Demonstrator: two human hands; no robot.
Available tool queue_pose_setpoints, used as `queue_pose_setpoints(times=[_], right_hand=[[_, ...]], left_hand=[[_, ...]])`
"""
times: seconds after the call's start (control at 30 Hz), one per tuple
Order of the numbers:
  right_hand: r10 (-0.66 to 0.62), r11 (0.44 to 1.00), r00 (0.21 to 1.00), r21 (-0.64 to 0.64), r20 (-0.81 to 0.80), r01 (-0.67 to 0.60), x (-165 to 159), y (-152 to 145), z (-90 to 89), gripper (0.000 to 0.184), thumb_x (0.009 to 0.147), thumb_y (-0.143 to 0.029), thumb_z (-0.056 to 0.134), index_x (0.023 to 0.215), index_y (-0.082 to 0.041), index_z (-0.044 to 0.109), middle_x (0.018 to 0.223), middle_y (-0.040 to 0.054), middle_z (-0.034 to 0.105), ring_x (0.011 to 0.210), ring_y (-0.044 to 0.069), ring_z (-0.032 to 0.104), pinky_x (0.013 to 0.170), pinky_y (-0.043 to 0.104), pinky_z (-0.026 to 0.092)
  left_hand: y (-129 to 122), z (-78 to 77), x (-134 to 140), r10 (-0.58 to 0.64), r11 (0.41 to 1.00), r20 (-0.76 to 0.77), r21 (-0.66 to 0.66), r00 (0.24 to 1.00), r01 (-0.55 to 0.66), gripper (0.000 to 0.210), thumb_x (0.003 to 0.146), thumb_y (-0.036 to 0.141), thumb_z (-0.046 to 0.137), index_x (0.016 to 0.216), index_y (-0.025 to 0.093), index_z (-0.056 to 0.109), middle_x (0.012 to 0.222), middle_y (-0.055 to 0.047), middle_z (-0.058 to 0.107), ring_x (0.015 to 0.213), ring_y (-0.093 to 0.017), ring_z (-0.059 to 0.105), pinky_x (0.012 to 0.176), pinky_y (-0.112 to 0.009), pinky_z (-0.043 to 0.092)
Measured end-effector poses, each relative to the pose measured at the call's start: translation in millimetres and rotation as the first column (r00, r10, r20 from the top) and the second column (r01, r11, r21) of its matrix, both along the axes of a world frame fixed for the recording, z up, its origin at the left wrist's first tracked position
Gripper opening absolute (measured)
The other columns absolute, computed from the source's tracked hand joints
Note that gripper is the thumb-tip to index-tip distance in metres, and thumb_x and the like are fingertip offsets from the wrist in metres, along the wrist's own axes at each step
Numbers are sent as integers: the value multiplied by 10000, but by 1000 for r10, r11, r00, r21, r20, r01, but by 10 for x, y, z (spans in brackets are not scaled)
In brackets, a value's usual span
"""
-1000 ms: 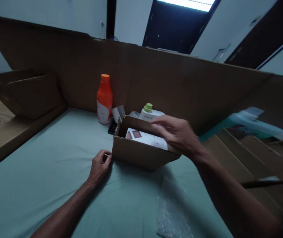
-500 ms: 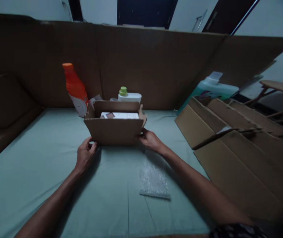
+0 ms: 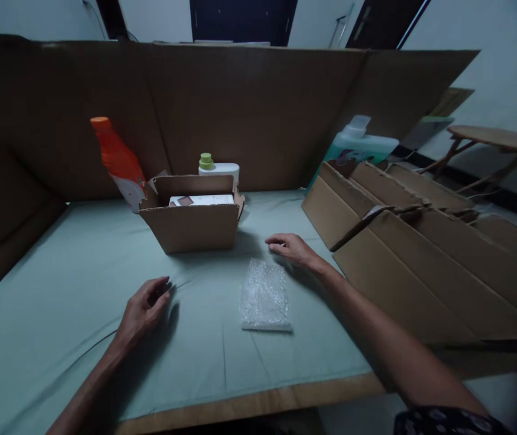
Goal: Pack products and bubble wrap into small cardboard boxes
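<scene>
A small open cardboard box stands on the green cloth, with a white carton inside it. In front of the box, to the left, my left hand hovers with fingers apart, holding nothing. My right hand is to the right of the box, its fingers loosely stretched and nothing in them. Between the hands lies a clear bubble-wrap pouch, flat on the cloth and nearest to my right hand. Neither hand touches the box.
Behind the box stand an orange bottle and a white bottle with a green cap. Several open cardboard boxes line the right side, with a teal bottle behind them. A tall cardboard wall closes off the back.
Both hands have let go of the cardboard box and drawn away from it, the left toward me, the right out to the side. The view has shifted a little.
</scene>
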State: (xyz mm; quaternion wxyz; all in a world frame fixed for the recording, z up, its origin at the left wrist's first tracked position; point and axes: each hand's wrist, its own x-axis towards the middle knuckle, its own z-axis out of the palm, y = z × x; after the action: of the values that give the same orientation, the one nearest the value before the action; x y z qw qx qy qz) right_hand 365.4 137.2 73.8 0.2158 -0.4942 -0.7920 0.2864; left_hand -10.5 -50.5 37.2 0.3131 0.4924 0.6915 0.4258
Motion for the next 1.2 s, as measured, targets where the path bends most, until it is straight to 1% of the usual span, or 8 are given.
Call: queue_pose_setpoints(times=[0.13,0.3,0.47,0.67,0.83,0.93,1.03,1.2], right_hand=[[42,999,998,-8,39,-42,-114,-69,-64,253,862,-185,591,1000,-190,803,1048,96,796,973,256,735,889,383,560],[23,1000,992,16,123,-26,-54,-221,-53,227,827,-248,664,1014,-178,771,1129,133,764,1043,297,701,946,424,518],[-18,998,985,65,170,7,21,-529,-153,143,706,-225,763,825,-187,694,1192,156,723,1149,347,624,991,471,458],[64,996,998,56,16,-65,-87,-940,163,85,869,-235,595,788,-210,598,806,32,712,776,182,654,739,298,499],[322,944,912,164,-255,-287,-426,-1323,776,83,906,-230,636,827,-207,624,793,-15,692,757,130,644,733,246,489],[307,946,888,214,-344,-244,-590,-1459,991,88,907,-235,668,830,-204,638,754,-20,665,703,118,616,666,236,478],[177,974,844,210,-506,-79,-582,-1473,1086,133,896,-296,704,831,-205,632,743,-19,646,671,121,608,629,246,479],[24,979,814,180,-580,99,-549,-1296,933,213,854,-388,738,817,-214,622,713,-22,625,640,132,576,610,261,470]], left_hand=[[27,85,-83,98,995,-86,-6,991,-99,729,719,618,655,1263,133,645,1183,-173,709,964,-301,703,809,-426,570],[545,189,-104,197,974,-76,127,977,-187,830,716,506,699,1430,131,504,1369,-208,611,1131,-305,655,920,-431,549],[864,135,73,167,981,-60,108,984,-160,723,742,395,701,1396,144,521,1128,-131,698,1025,-271,677,928,-423,534],[394,171,302,254,939,-114,268,960,-216,838,767,477,685,1490,138,430,1455,-217,525,1328,-353,524,1093,-528,430],[64,657,754,-401,897,12,212,916,389,656,736,482,795,1316,222,631,1387,-120,634,1294,-316,566,1121,-458,410],[6,777,983,-559,829,202,147,805,539,416,773,479,771,1051,173,726,1030,-76,743,979,-253,669,887,-351,508],[-139,631,1068,-534,831,385,72,753,552,381,789,522,733,783,145,682,728,-20,647,698,-169,585,672,-278,455],[-656,273,1003,-403,864,554,-33,729,503,436,781,559,752,814,130,686,719,-12,606,667,-134,524,632,-245,403]])
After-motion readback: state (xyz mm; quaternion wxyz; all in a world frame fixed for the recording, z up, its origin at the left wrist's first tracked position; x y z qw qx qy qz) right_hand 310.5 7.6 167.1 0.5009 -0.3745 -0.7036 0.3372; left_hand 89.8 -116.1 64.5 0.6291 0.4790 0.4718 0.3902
